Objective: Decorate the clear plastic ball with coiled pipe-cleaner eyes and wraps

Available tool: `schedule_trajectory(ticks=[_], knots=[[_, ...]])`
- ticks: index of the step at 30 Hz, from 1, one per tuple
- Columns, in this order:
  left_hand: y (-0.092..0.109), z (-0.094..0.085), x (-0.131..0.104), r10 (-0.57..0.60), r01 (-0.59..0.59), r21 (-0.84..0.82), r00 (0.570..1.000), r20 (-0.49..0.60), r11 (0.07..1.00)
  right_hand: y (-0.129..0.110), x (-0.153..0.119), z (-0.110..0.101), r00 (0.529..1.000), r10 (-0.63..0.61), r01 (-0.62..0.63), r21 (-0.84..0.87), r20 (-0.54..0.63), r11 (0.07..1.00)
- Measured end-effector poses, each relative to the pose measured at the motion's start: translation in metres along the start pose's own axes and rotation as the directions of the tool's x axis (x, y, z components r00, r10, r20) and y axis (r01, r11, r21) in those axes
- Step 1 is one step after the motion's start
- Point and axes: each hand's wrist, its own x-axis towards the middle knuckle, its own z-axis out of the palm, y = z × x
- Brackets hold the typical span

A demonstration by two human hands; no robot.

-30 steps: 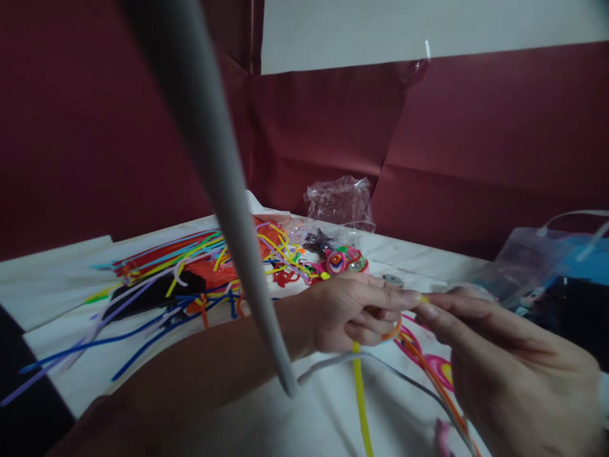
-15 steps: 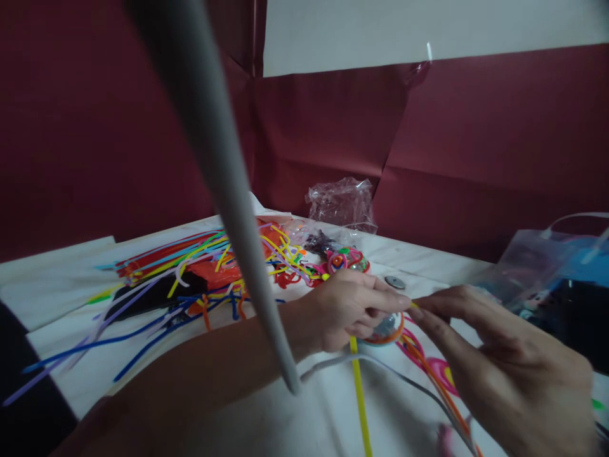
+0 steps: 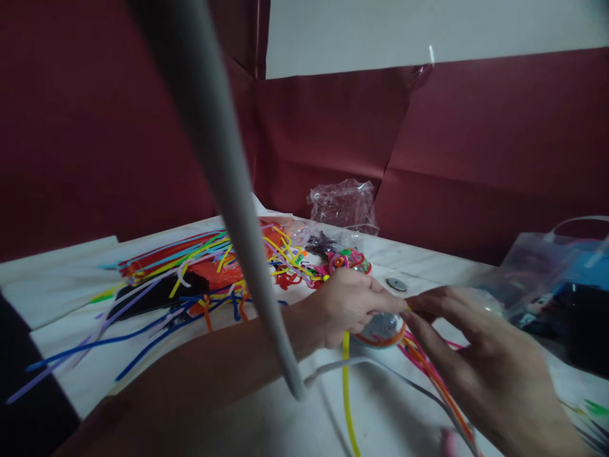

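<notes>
My left hand (image 3: 349, 304) is closed on a yellow pipe cleaner (image 3: 347, 374), whose long end hangs below the palm onto the white table. My right hand (image 3: 490, 362) pinches at the same spot, its thumb and forefinger meeting my left fingertips over a tiny yellow bit. Just beneath the fingers lies a round, clear piece with an orange rim (image 3: 380, 330), partly covered. Pink and orange strands (image 3: 428, 368) run from it under my right hand. A grey-white cord (image 3: 366, 360) curves across in front of it.
A pile of coloured pipe cleaners (image 3: 181, 247) spreads over the left of the table. Behind my hands are a round grey disc (image 3: 396, 284) and a crumpled clear bag (image 3: 342, 204). A translucent bag (image 3: 537, 266) stands right. A grey pole (image 3: 228, 171) crosses the view.
Both hands have shifted slightly left, still meeting at the fingertips. The yellow pipe cleaner's hanging end has swung left, and my right hand has turned a little.
</notes>
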Motion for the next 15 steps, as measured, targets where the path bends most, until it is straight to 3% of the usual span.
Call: schedule_trajectory(ticks=[3, 7, 10, 13, 15], knots=[[-0.004, -0.001, 0.005, -0.021, 0.022, 0.049, 0.999, -0.025, 0.999, 0.005, 0.004, -0.006, 0.995, -0.057, 0.058, -0.01, 0.082, 0.998], [-0.008, -0.007, 0.008, -0.048, 0.065, -0.079, 0.979, 0.198, 0.995, 0.004, 0.003, -0.011, 0.994, -0.05, 0.042, 0.088, 0.094, 0.995], [-0.01, -0.01, 0.008, -0.048, 0.132, -0.205, 0.927, 0.371, 0.97, -0.002, 0.0, -0.01, 0.994, 0.108, -0.108, 0.163, 0.008, 0.981], [-0.011, -0.007, 0.007, -0.032, 0.193, -0.292, 0.878, 0.478, 0.937, -0.009, -0.004, -0.005, 0.947, 0.305, -0.263, 0.303, -0.102, 0.916], [-0.01, -0.006, 0.005, -0.033, 0.217, -0.31, 0.863, 0.505, 0.926, -0.011, -0.005, -0.001, 0.917, 0.376, -0.292, 0.421, -0.131, 0.859]])
